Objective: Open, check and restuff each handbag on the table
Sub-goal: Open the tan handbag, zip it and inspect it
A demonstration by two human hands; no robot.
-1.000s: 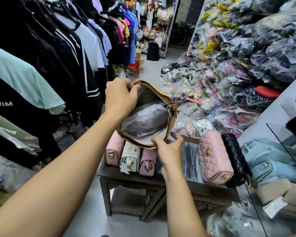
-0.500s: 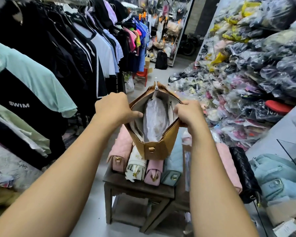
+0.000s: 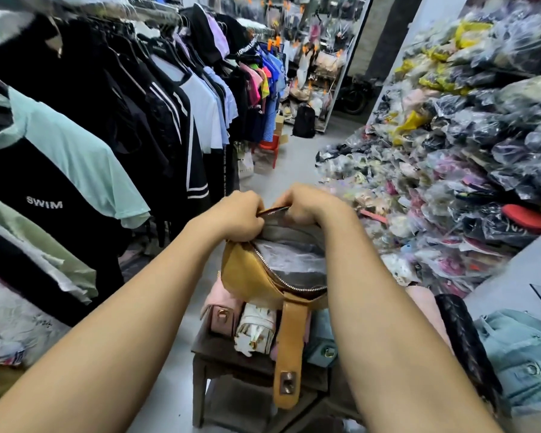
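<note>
I hold a mustard-yellow handbag [image 3: 247, 276] in the air above the small dark wooden table [image 3: 222, 354]. Its zip is open and crumpled plastic stuffing [image 3: 291, 260] shows inside. My left hand [image 3: 236, 217] grips the far rim of the bag's mouth on the left. My right hand [image 3: 306, 204] grips the same rim right beside it. The bag's strap tab [image 3: 289, 351] hangs down in front. On the table below stand a pink bag [image 3: 221, 310], a white bag [image 3: 255, 329] and a teal bag [image 3: 322, 342], partly hidden by my arms.
A rack of hanging clothes [image 3: 107, 120] lines the left side. Heaps of plastic-wrapped goods [image 3: 450, 151] fill the right. A black quilted bag [image 3: 463, 335] and pale blue bags [image 3: 525, 354] lie at the right. A grey floor aisle [image 3: 291, 160] runs ahead.
The bag has turned so its opening faces me and its strap tab hangs down. My hands have come together at the far rim, and the view has tilted up slightly.
</note>
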